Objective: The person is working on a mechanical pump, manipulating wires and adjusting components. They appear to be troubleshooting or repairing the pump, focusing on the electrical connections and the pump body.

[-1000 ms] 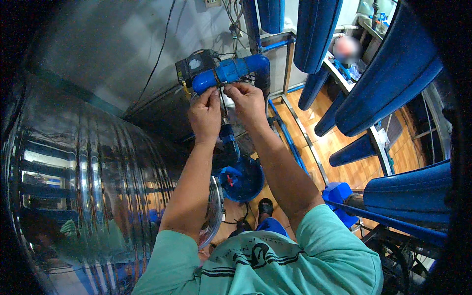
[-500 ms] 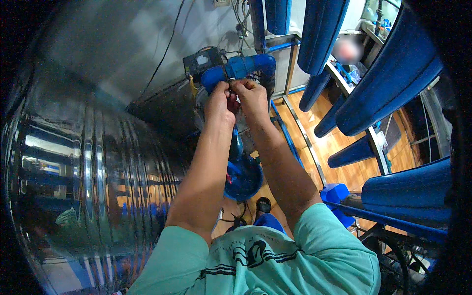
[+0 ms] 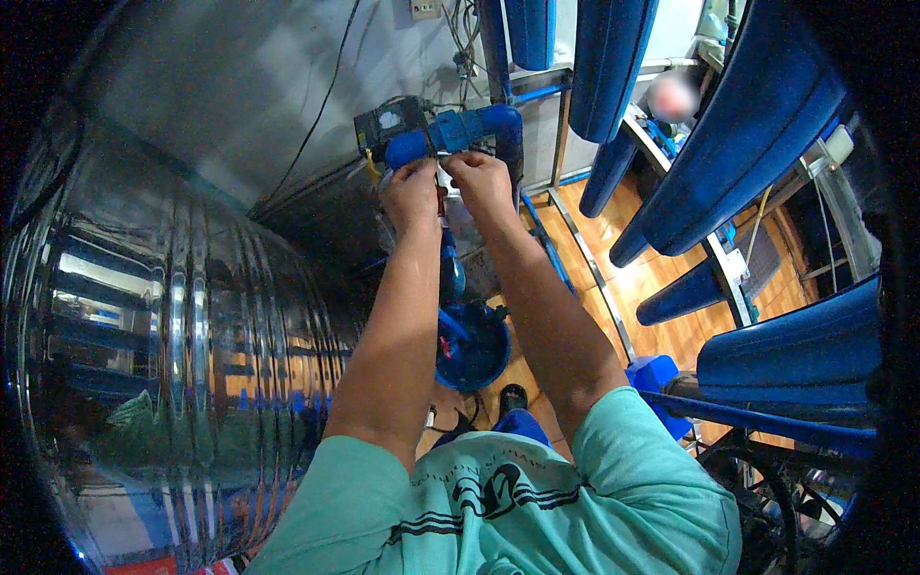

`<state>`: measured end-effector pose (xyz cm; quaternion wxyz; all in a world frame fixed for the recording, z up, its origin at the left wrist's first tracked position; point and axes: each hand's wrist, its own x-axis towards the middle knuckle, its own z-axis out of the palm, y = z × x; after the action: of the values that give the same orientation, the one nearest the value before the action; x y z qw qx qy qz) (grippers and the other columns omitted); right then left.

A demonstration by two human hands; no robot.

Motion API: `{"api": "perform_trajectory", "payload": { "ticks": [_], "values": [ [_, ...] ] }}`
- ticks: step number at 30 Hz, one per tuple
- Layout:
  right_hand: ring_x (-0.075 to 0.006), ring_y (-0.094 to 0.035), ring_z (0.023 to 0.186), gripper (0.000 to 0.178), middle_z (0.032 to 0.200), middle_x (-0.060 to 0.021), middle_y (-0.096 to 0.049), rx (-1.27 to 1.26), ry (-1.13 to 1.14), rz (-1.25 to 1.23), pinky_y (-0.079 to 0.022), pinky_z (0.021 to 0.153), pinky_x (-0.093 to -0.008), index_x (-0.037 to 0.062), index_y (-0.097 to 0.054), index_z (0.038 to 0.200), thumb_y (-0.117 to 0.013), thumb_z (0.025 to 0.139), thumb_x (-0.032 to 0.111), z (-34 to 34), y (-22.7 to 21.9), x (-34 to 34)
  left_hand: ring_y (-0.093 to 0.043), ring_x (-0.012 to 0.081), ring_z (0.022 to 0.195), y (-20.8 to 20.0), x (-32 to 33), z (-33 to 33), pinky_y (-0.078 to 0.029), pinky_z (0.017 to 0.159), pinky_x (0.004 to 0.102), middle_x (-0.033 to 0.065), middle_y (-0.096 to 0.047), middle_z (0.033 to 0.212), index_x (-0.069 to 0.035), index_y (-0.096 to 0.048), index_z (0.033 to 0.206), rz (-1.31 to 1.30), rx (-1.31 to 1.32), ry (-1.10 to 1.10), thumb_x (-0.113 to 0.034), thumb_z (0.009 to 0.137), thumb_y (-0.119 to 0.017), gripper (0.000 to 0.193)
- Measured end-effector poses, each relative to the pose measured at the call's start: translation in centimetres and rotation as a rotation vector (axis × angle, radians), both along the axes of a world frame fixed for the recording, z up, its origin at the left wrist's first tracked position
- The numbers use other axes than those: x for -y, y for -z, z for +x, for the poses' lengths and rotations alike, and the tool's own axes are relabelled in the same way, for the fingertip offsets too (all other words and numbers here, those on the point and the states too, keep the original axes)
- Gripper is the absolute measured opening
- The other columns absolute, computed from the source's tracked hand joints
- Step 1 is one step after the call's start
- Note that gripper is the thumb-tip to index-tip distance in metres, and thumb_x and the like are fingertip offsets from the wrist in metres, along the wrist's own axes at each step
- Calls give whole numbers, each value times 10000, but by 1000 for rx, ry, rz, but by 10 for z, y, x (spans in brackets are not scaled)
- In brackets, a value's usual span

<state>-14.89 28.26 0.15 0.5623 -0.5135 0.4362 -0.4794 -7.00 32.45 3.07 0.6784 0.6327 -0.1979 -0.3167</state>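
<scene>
My left hand (image 3: 412,196) and my right hand (image 3: 481,190) are stretched out in front of me, just below a thick blue pipe (image 3: 408,149) with a ribbed blue coupling (image 3: 456,130). Fingers of both hands are pinched together close to the pipe's underside. Something small and whitish shows in the narrow gap between the hands, but I cannot make out what it is or what the fingertips hold. A dark box-shaped unit (image 3: 391,120) sits beside the pipe, to the left. Another blue pipe (image 3: 452,268) runs down beneath my hands.
A shiny ribbed steel tank (image 3: 192,335) fills the left side. Below my hands stands a round blue basin (image 3: 484,355). Large blue cylinders (image 3: 747,144) on a metal frame crowd the right. Cables (image 3: 467,48) hang on the wall; the floor (image 3: 613,259) is tiled.
My hands have moved slightly apart, the left one shifting leftward. The whitish thing between them shows more now. The view has shifted a little.
</scene>
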Motion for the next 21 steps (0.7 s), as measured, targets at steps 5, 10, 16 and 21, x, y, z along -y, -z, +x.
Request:
{"api": "perform_trajectory", "payload": {
  "ticks": [5,10,16,21],
  "values": [
    [-122,-582,692,184,790,-39,-658,340,-88,133,-461,646,-264,-25,-696,917,-663,854,145,15,9,1,-651,180,660,28,24,15,-510,554,314,104,-695,806,-4,-708,885,-18,132,-110,-148,776,-689,181],
    [-134,-597,685,190,799,-51,-677,292,-101,70,-477,655,-271,-19,-706,937,-658,864,150,5,9,1,-650,210,665,7,16,-10,-495,522,317,100,-682,818,-26,-700,895,-9,68,-142,-136,772,-696,165],
    [-238,-684,747,221,842,-157,-695,-208,140,-382,-511,704,-342,46,-727,924,-684,810,231,-2,-20,-21,-555,163,526,4,24,12,-415,432,284,22,-561,674,-72,-612,792,-10,-408,-58,-151,794,-680,105],
    [-142,-603,625,208,768,-57,-672,161,37,30,-481,584,-278,-2,-710,942,-694,836,176,11,7,-3,-515,119,485,14,21,23,-406,412,281,-15,-507,617,-132,-526,699,79,-548,66,-179,777,-693,191]
  ]
}}
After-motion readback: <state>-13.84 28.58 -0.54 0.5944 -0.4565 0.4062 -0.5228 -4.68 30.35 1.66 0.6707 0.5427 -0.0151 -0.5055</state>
